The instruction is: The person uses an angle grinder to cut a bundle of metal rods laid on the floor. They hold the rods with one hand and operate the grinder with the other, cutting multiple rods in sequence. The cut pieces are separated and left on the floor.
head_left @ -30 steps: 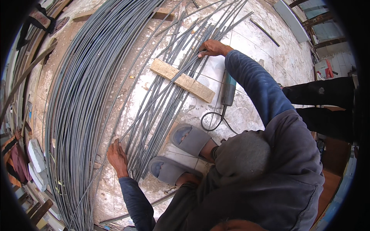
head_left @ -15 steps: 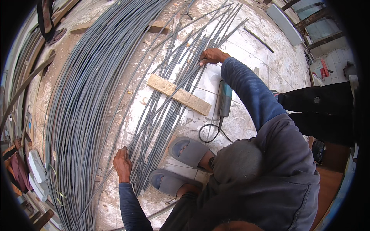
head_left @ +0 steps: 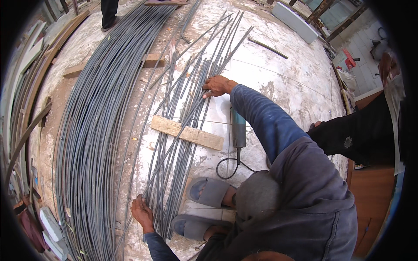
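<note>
A smaller pile of cut grey steel rods (head_left: 176, 163) lies on the white tiled floor, running from my feet toward the far side. My right hand (head_left: 219, 86) is closed around a few rods partway up the pile. Around the near ends of some rods, at the pile's left edge, my left hand (head_left: 142, 212) curls its fingers. Those rods pass over a short wooden board (head_left: 187, 132), which lies crosswise on the pile. Just right of the board is a teal and dark angle grinder (head_left: 238, 130), its cord looping near my sandals.
A large bundle of long steel rods (head_left: 93, 117) fills the left side, over a wooden block (head_left: 153, 60). A dark bar (head_left: 267, 48) lies far right. Black trouser legs (head_left: 348, 130) of another person stand at right; another leg (head_left: 109, 13) is at upper left. Timber lines the left edge.
The view has shifted, so the floor things sit lower and further left. Both hands stay on the rods. The legs at right and the leg at upper left have changed position.
</note>
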The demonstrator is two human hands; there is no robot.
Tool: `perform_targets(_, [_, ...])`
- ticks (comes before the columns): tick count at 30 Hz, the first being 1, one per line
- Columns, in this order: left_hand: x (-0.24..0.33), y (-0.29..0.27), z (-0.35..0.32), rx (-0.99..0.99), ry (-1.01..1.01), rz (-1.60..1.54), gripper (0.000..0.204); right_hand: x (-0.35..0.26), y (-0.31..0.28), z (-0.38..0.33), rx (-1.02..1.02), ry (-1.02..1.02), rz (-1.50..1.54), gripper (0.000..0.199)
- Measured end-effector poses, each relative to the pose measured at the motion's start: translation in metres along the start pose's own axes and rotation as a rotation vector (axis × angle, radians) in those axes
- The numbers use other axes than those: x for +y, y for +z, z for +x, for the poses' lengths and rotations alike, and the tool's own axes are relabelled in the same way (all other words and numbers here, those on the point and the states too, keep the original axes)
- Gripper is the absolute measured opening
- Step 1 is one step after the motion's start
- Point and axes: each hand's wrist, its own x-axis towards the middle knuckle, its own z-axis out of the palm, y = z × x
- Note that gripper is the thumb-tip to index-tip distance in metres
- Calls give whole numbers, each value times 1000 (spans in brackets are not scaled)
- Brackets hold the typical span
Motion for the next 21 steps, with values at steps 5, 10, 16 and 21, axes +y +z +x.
perform_targets(5, [7, -2, -1, -1, -56, 29, 24, -13, -7, -8, 90, 40, 76, 72])
perform_targets(10, [6, 5, 2, 3, -25, 69, 24, -26, 2, -33, 406, 182, 183, 62])
perform_targets(16, [6, -3, -2, -5, -5, 105, 29, -96, 13, -93, 694, 339, 272, 50])
perform_targets(21, [-2, 0, -4, -20, 67, 129, 33, -106, 0, -111, 678, 595, 434, 39])
